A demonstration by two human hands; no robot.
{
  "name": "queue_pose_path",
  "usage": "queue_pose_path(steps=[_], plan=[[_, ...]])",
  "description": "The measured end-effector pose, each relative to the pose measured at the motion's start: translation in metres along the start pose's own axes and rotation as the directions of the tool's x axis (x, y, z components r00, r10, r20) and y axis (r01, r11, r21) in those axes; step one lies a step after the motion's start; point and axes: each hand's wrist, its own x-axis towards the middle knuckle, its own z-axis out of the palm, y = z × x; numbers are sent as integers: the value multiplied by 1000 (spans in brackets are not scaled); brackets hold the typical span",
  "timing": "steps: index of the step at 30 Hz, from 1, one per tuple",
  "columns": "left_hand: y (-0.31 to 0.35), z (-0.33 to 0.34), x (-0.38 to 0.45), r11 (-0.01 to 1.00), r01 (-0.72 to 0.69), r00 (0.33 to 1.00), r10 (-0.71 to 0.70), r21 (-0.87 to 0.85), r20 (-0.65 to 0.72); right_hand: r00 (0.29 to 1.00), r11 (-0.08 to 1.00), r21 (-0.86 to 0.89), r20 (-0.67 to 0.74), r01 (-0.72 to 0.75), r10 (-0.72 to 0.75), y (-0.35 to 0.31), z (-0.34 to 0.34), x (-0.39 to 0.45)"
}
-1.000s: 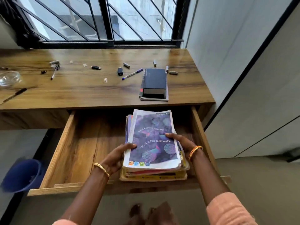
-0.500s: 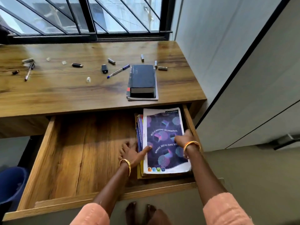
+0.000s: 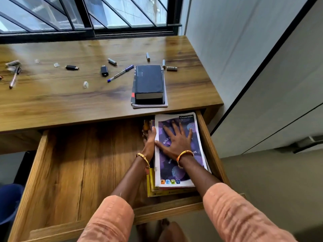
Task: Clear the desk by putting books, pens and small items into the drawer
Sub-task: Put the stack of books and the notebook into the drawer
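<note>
A stack of notebooks (image 3: 174,179) with a purple cover on top lies in the right end of the open wooden drawer (image 3: 78,172). My right hand (image 3: 176,140) lies flat on the top cover, fingers spread. My left hand (image 3: 150,142) presses against the stack's left edge, fingers straight. On the desk (image 3: 70,98) a thick dark book (image 3: 149,82) sits on a thin notebook. A blue pen (image 3: 120,73), another pen (image 3: 14,77), two black USB sticks (image 3: 104,71) and several small batteries (image 3: 171,68) lie scattered.
The drawer's left and middle show bare wood. A wall (image 3: 253,49) runs close along the desk's right side. A window with black bars (image 3: 87,14) is behind the desk. A blue bin (image 3: 8,203) stands on the floor at the left.
The stack has slid deeper into the drawer's right end. My right hand moved from its right edge to lie flat on the cover; my left hand shifted forward along its left edge.
</note>
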Motion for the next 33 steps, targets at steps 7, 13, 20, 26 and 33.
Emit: queue_pose_path(steps=[7,13,20,26,33], plan=[[49,3,-96,966,-46,997,30,-254,-66,982,989,-55,131,141,-132,-39,1,16],[39,-9,-88,969,-59,998,49,-240,-45,924,922,-73,72,380,-375,-26,15,-16],[47,-3,-105,993,-77,996,80,-89,37,978,979,-35,57,201,-199,-32,14,-19],[29,4,-125,977,-117,993,117,180,9,994,994,-18,20,112,-112,-44,6,-9],[3,-9,-148,972,9,1000,-14,234,19,985,956,-238,82,168,-153,-80,-3,39]])
